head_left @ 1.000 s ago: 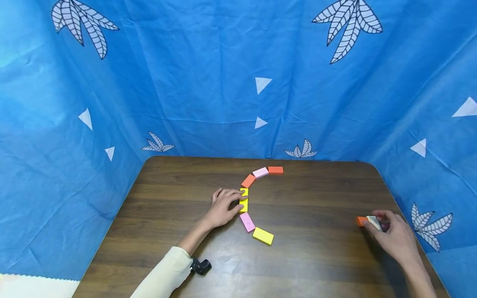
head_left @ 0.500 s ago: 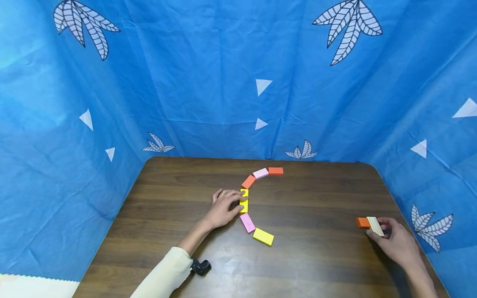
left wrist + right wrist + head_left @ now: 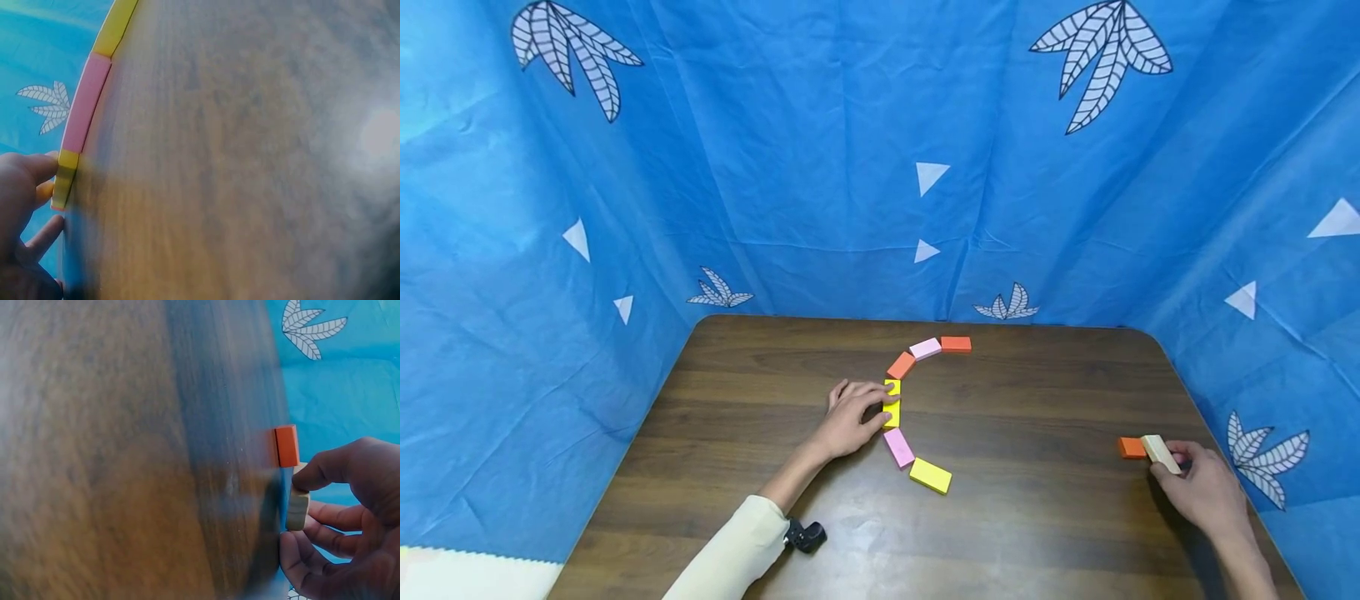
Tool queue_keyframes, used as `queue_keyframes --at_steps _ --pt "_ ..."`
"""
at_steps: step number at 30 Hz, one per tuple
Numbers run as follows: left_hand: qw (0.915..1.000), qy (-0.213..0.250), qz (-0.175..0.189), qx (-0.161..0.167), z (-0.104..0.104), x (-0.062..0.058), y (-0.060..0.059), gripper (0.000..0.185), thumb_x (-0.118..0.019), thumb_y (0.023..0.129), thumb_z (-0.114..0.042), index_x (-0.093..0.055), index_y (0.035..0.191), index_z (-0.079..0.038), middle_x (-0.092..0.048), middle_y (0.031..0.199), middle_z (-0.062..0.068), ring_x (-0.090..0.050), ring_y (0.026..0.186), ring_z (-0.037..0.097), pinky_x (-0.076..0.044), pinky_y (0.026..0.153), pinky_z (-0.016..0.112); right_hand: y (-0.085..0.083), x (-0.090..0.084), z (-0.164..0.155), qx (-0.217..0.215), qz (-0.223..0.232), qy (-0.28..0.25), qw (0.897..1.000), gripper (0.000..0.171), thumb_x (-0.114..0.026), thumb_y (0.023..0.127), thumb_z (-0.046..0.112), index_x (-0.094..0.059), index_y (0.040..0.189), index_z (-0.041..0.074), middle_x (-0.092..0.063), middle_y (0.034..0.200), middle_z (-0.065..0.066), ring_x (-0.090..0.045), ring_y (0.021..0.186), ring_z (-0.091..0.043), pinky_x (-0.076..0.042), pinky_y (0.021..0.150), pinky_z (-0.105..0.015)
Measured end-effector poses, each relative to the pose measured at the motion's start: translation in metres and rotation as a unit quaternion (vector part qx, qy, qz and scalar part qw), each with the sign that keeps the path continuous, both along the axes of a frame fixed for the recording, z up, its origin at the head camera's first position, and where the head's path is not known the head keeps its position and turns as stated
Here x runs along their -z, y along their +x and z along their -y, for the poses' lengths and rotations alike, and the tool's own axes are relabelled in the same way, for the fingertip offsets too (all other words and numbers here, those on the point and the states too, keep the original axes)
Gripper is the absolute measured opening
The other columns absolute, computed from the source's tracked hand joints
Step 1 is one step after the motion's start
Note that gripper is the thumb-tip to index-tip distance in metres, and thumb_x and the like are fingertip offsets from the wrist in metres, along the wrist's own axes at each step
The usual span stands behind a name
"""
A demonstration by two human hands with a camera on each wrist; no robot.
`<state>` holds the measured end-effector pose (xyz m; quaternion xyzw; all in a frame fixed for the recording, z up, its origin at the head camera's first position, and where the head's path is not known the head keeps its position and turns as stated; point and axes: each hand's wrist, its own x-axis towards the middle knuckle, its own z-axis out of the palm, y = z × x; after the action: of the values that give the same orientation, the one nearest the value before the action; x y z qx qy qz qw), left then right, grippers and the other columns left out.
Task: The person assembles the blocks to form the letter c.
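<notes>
While the cream block sits pinched between thumb and fingers of the right hand at about four o'clock on the table, just beside a loose orange block that lies flat at its nine-o'clock side, the wise course is to keep that pinch on the long faces so the piece does not twist, and to lift clear of the orange one rather than drag across it. From the right wrist view the cream block is tilted up off the wood, with the orange block touching or nearly touching it; which, I cannot tell. Near the centre, the left hand rests with relaxed fingers against a yellow block in a curved row, steadying it without gripping. That arc runs from an orange block at twelve o'clock through pink, orange, yellow, pink, to a yellow end piece near six o'clock. Bare wood lies between the right hand and that open end, so nothing blocks the way across; a small black object by the cream sleeve lies well apart, and a blue leaf-print cloth walls the table.
</notes>
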<state>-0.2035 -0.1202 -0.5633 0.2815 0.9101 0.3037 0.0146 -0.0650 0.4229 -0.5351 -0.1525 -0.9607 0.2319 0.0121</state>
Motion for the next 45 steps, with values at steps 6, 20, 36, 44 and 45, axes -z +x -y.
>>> queue_keyframes --at_steps 6,20,36,44,45 --pt "1.0000 -0.003 0.006 -0.001 0.001 0.000 -0.001 0.035 -0.066 0.108 -0.033 -0.071 0.143 -0.029 -0.065 0.154 -0.005 -0.053 0.147 0.025 -0.014 0.130 0.072 0.002 -0.006 0.009 0.026 -0.012 -0.006 1.000 0.052 -0.068 0.101 0.023 -0.055 0.135 -0.014 -0.059 0.116 -0.032 -0.054 0.087 -0.029 -0.037 0.067 -0.035" --pt "1.0000 0.001 0.001 -0.005 0.000 -0.001 -0.002 0.036 -0.068 0.107 -0.031 -0.071 0.142 -0.028 -0.066 0.152 -0.005 -0.054 0.145 0.026 -0.015 0.129 0.072 0.002 -0.013 0.036 -0.018 -0.083 0.003 0.996 0.044 -0.075 0.095 0.017 -0.062 0.129 -0.007 -0.063 0.111 -0.027 -0.061 0.089 -0.031 -0.039 0.066 -0.033" --pt "1.0000 0.000 0.002 -0.002 0.000 -0.001 -0.001 0.036 -0.067 0.107 -0.031 -0.070 0.143 -0.029 -0.064 0.154 -0.005 -0.052 0.147 0.025 -0.013 0.130 0.072 0.004 -0.010 0.073 -0.106 -0.154 -0.006 0.982 0.041 -0.086 0.083 0.008 -0.072 0.121 0.007 -0.068 0.104 -0.010 -0.054 0.087 -0.005 -0.039 0.067 -0.022" --pt "1.0000 -0.003 0.005 0.000 0.000 0.002 -0.001 0.036 -0.066 0.108 -0.032 -0.070 0.144 -0.029 -0.064 0.154 -0.005 -0.052 0.148 0.026 -0.013 0.130 0.071 0.004 -0.008 0.098 -0.142 -0.138 -0.021 0.980 0.039 -0.083 0.088 0.005 -0.072 0.125 0.011 -0.069 0.108 -0.010 -0.056 0.087 -0.014 -0.043 0.067 -0.024" --pt "1.0000 -0.001 0.005 0.000 0.000 0.002 -0.001 0.036 -0.066 0.108 -0.031 -0.070 0.143 -0.028 -0.065 0.154 -0.005 -0.052 0.148 0.026 -0.013 0.130 0.072 0.004 -0.008 0.102 -0.146 -0.133 -0.024 0.980 0.039 -0.083 0.089 0.005 -0.072 0.126 0.011 -0.068 0.109 -0.010 -0.057 0.087 -0.015 -0.044 0.067 -0.025"
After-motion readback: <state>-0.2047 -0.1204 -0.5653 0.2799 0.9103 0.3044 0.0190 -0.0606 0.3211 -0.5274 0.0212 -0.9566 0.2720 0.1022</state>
